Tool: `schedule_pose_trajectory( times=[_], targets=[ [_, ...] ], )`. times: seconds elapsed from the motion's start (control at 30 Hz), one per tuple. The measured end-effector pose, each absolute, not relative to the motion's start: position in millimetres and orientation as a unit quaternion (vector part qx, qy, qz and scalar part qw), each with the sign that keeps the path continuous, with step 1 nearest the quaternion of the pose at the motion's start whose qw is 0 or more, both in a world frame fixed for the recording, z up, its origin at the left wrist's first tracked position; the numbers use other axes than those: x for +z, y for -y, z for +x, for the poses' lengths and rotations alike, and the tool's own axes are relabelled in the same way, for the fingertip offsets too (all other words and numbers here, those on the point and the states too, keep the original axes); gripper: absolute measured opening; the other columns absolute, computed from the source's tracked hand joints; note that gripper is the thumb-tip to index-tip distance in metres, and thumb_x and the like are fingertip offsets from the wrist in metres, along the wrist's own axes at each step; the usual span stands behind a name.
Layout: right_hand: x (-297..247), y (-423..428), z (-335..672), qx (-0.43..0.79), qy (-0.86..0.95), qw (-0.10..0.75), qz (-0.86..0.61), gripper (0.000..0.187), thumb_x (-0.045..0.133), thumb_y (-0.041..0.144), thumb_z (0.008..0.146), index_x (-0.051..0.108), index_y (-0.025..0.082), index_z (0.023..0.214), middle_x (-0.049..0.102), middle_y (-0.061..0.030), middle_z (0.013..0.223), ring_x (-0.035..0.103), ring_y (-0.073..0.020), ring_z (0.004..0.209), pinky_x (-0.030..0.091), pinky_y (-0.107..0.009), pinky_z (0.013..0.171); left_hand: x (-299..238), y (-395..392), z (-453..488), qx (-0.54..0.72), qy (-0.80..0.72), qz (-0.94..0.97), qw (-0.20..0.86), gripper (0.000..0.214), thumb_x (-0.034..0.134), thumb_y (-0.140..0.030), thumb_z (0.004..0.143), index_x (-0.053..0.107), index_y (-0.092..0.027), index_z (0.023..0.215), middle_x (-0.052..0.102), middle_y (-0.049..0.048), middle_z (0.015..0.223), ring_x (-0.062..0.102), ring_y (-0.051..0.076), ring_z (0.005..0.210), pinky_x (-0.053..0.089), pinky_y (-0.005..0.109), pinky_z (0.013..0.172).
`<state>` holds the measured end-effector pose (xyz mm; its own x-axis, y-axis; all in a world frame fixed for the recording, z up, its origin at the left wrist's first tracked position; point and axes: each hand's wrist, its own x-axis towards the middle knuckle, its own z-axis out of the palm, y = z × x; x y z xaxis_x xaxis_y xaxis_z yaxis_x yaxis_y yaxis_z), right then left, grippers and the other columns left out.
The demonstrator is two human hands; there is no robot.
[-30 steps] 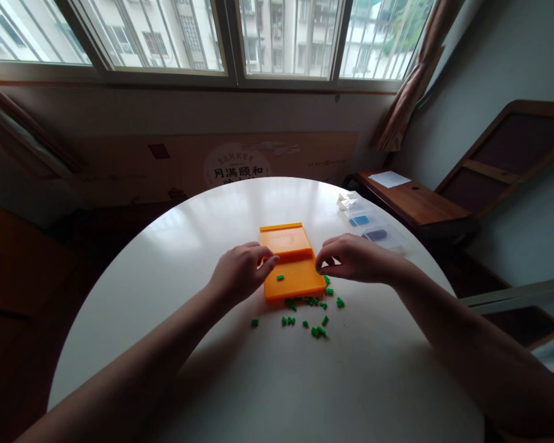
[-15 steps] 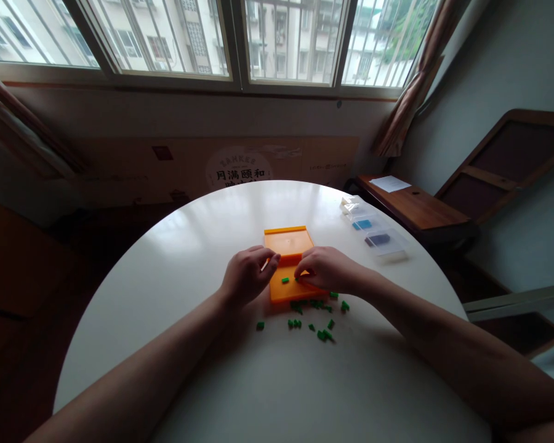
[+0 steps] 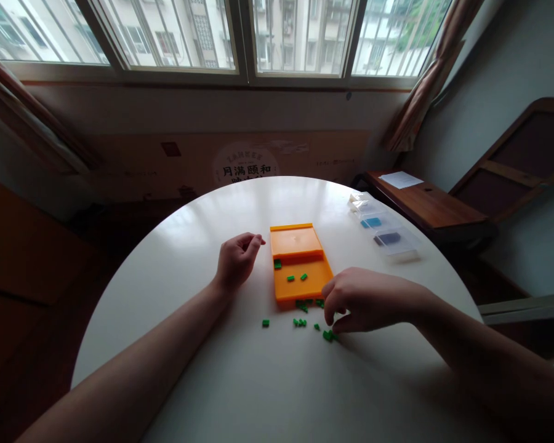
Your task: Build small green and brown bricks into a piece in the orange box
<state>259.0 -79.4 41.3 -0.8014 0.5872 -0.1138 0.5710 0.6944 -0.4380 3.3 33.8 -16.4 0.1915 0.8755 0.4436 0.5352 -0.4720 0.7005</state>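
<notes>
An orange plastic tray (image 3: pixel 300 294) with two sections lies on the table. In its near section are three small green pieces, one of them in the upper left corner (image 3: pixel 277 264). To the left of the tray, my left hand (image 3: pixel 237 261) is closed, thumb pressed to the curled fingers; anything inside is hidden. My right hand (image 3: pixel 364 299) reaches down at the tray's near right corner, thumb and fingers apart, above loose green pieces (image 3: pixel 327 335). Several more green pieces (image 3: pixel 300 322) are scattered in front of the tray, some partly behind the right hand.
On the right side of the round white table (image 3: pixel 189 369) stands a clear plastic box (image 3: pixel 399 249) holding a blue and a dark item. Beyond the table edge are a wooden desk (image 3: pixel 438 206) with a paper sheet (image 3: pixel 401 179) and a window (image 3: pixel 300 37).
My left hand has drawn back left off the tray, uncovering the green piece in its corner. My right hand has left a green piece in the tray and moved toward me, its fingers opening.
</notes>
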Motion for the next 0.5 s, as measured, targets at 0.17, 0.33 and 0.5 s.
schedule_pose_trajectory(
  times=[0.17, 0.33, 0.5],
  targets=[
    [39.3, 81.3, 258.0, 0.217, 0.922, 0.013, -0.320, 0.009, 0.065, 0.028, 0.081, 0.072, 0.026, 0.086, 0.069, 0.0014, 0.083, 0.060, -0.0116, 0.074, 0.035, -0.023, 0.065, -19.8, -37.4, 2.7, 0.434, -0.483, 0.726, 0.226, 0.035, 0.051, -0.042, 0.087, 0.071, -0.014, 0.078, 0.043, -0.0048, 0.048, 0.037, 0.009, 0.045, 0.029, 0.021, 0.046],
    [40.0, 82.7, 256.7, 0.210, 0.925, 0.006, -0.318, 0.009, 0.065, 0.029, 0.080, 0.072, 0.027, 0.086, 0.069, 0.0029, 0.084, 0.059, -0.0110, 0.073, 0.034, -0.023, 0.064, -18.6, -36.8, 3.6, 0.434, -0.483, 0.723, 0.237, 0.035, 0.052, -0.042, 0.086, 0.071, -0.014, 0.077, 0.044, -0.0043, 0.048, 0.036, 0.009, 0.046, 0.029, 0.022, 0.046],
    [41.8, 83.8, 256.4, 0.208, 0.924, 0.012, -0.320, 0.012, 0.061, 0.024, 0.080, 0.072, 0.026, 0.084, 0.068, 0.0032, 0.079, 0.057, -0.0101, 0.069, 0.034, -0.023, 0.062, -17.9, -36.5, 3.7, 0.436, -0.485, 0.719, 0.239, 0.036, 0.051, -0.043, 0.086, 0.071, -0.014, 0.076, 0.039, -0.0051, 0.047, 0.033, 0.008, 0.045, 0.026, 0.022, 0.046]
  ],
)
